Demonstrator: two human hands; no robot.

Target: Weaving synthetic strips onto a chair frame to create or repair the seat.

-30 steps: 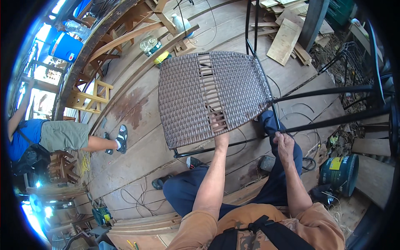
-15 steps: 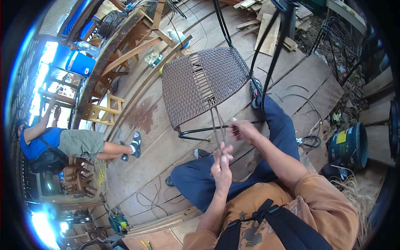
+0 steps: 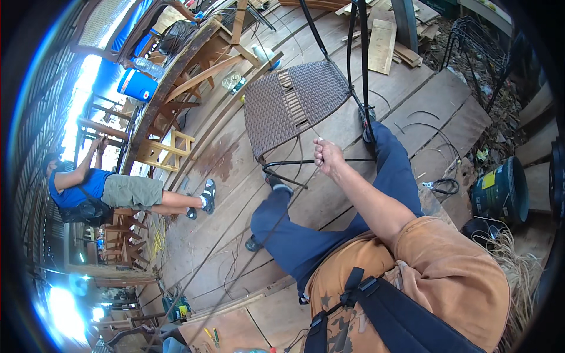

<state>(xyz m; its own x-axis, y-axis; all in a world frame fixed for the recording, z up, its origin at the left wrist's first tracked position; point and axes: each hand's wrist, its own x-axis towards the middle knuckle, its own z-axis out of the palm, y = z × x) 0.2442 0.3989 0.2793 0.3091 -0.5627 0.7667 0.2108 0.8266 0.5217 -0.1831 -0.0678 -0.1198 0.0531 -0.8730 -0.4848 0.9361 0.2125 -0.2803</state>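
Note:
A brown woven chair seat (image 3: pixel 318 88) on a black metal frame is in front of me, with a ladder-like gap (image 3: pixel 291 97) down its middle. My right hand (image 3: pixel 328 157) is closed just off the seat's near edge, its fingers pinching a thin brown weaving strand (image 3: pixel 316 135) that comes from the weave. Another strand loops below the seat edge, beside the chair's lower bar. Long strands (image 3: pixel 235 279) stretch across the planks to the lower left edge of the picture. My left hand is out of view.
Black chair legs (image 3: pixel 365 53) rise at the far side. A dark green bucket (image 3: pixel 500 191) stands right; offcut boards (image 3: pixel 382 47) lie at the far right. Curled strands lie on the plank floor. Another person (image 3: pixel 88 182) stands left near a wooden bench. Pliers (image 3: pixel 213 336) lie near the bottom.
My left hand has left the picture toward the lower left, where long strands now run. My right hand has moved up nearer the seat's edge. The view has shifted slightly.

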